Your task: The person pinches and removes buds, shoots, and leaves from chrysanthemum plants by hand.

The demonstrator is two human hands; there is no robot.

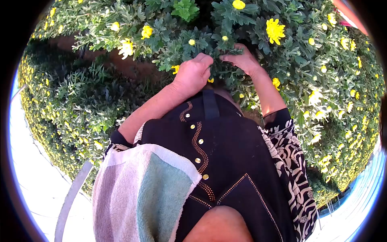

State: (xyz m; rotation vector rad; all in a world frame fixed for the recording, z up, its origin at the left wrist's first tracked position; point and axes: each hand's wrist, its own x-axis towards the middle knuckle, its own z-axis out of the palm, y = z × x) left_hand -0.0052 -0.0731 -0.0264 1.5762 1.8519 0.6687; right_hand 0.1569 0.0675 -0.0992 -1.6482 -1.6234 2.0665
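Note:
Leafy chrysanthemum plants (pixel 165 34) with yellow blooms and buds fill the area in front of me. My left hand (pixel 193 74) is closed among the leaves, fingers curled in; whatever they pinch is hidden. Just to its right, my right hand (pixel 245 61) reaches into the same plant, thumb and bent fingers around green foliage, with some fingertips covered. Small round yellow buds, one bud (pixel 192 42) and another bud (pixel 225 38), stand just beyond the hands. A wide-open yellow flower (pixel 275 31) rises farther to the right.
Dense flowering rows (pixel 338 105) curve along the right, and more plants (pixel 80 105) spread at the left. A light towel (pixel 141 193) hangs over my front, above a black garment (pixel 238 153). Part of something red and pink (pixel 350 16) shows at the upper right.

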